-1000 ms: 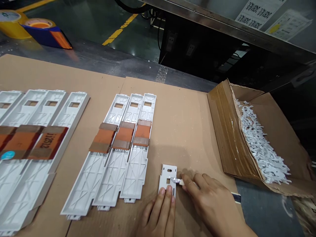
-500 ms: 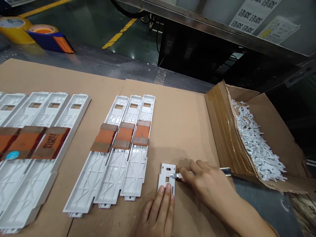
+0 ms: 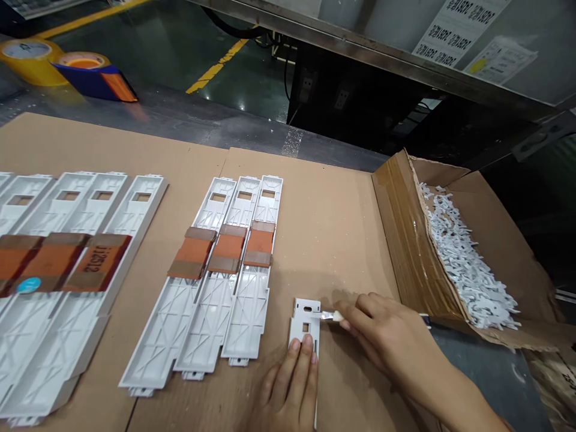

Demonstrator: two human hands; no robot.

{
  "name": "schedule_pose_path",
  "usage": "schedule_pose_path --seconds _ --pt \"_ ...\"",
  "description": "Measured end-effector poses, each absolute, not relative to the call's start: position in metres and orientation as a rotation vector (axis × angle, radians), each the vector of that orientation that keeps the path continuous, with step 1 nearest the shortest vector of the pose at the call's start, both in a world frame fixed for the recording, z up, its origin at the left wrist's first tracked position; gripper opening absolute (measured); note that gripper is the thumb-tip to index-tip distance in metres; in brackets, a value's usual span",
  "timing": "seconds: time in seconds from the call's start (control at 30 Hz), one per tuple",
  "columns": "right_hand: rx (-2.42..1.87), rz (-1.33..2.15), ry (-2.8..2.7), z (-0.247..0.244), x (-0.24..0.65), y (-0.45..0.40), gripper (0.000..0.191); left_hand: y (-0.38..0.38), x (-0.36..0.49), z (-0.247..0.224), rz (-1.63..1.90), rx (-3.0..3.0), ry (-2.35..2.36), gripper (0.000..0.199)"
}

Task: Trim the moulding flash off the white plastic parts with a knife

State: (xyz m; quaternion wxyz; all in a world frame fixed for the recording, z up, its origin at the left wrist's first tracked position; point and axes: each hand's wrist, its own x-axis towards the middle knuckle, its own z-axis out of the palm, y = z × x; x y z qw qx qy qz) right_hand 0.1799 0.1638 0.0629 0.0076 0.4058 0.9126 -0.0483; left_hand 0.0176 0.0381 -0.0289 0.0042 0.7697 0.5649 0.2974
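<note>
A narrow white plastic part [image 3: 306,318] with small cut-out holes lies on the cardboard at the lower middle. My left hand [image 3: 290,387] rests flat on its near portion, fingers stretched along it, and hides much of it. On the right, my right hand [image 3: 382,336] is closed round a slim knife [image 3: 331,315]. Its metal blade points left and meets the right edge of the white part, near the upper slot. The knife's far end shows beyond the hand.
Three white trays with orange-brown pads [image 3: 227,247] lie left of centre, with several more trays [image 3: 81,324] at far left. An open cardboard box [image 3: 396,222] of small white pieces [image 3: 468,264] stands right. Yellow tape [image 3: 29,63] and a blue-orange holder [image 3: 96,78] sit at back left.
My right hand has shifted slightly right and the knife lies at a different angle, its blade a little higher along the part's edge. My left hand stays on the part.
</note>
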Motion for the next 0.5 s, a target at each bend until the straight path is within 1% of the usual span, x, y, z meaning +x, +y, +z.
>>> schedule_pose_path --seconds 0.1,0.2,0.27,0.33,0.4,0.5 --pt "1.489 -0.338 2.820 0.058 0.181 0.154 0.031 0.037 0.017 -0.030 0.915 2.408 1.758 0.038" --pt "1.725 -0.612 2.735 0.049 0.184 0.141 0.029 0.037 0.009 -0.027 0.870 2.479 1.671 0.037" --pt "1.859 -0.827 2.663 0.044 0.188 0.130 0.029 0.040 -0.001 -0.022 0.841 2.549 1.559 0.037" --pt "1.997 -0.968 2.613 0.039 0.195 0.119 0.029 0.046 -0.014 -0.012 0.785 2.661 1.369 0.037" --pt "2.152 -1.013 2.576 0.037 0.205 0.109 0.028 0.054 -0.027 -0.001 0.674 2.782 1.154 0.031" --pt "2.408 -0.993 2.485 0.040 0.228 0.091 0.028 0.069 -0.032 0.018 0.520 2.873 1.022 0.016"
